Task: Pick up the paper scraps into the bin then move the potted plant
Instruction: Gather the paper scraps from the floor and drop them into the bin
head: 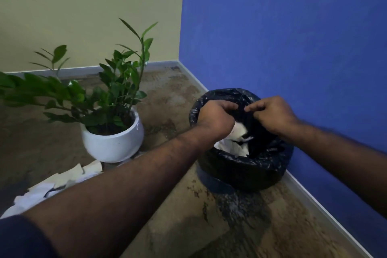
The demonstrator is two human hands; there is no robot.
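Corner of a room with mottled brown floor (pixel 167 111), cream wall at left and blue wall at right. Lower left: loose paper scraps (pixel 62 180) on the floor, just beside the potted plant (pixel 113 132) (white round pot). Centre: left hand (pixel 215 117) over the bin (pixel 240 165), fingers curled downward; whether it grips paper cannot be told. White paper (pixel 232 144) lies inside the black liner. Right: right hand (pixel 272 115), fingers loosely curled, holding nothing visible
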